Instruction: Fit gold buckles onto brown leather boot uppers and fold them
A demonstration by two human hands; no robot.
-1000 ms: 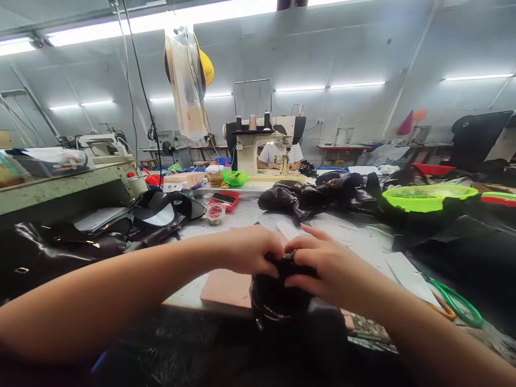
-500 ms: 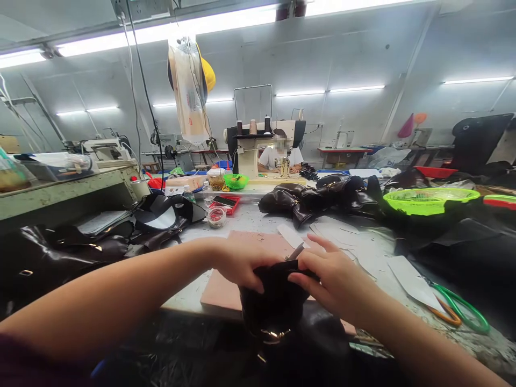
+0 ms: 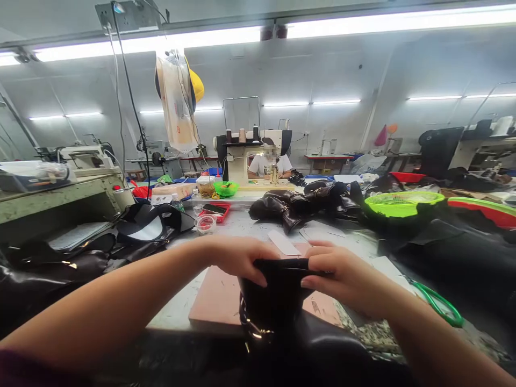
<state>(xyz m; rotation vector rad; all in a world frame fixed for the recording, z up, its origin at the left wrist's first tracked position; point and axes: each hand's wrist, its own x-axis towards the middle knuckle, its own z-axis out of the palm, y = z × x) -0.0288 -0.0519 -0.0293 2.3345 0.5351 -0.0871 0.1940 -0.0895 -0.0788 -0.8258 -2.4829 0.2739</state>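
A black boot with a shiny gold buckle stands before me at the table's front edge, its opening upward; the lower part sinks into shadow. My left hand pinches the left side of the top edge, thumb on the near face and fingers behind. At the right side of that edge, my right hand grips the rim between thumb and fingers. Behind and under the boot lies a pink board. A white strip rests at the board's far side.
Green-handled scissors lie to the right. Dark boots are piled farther back, beside a lime-green basket. More dark leather pieces sit at left. A red tray holds a phone. A person sits behind a sewing machine.
My right hand has shifted slightly right along the boot's rim, and the grey piece that stuck up beside it no longer shows. The camera view has turned a little right.
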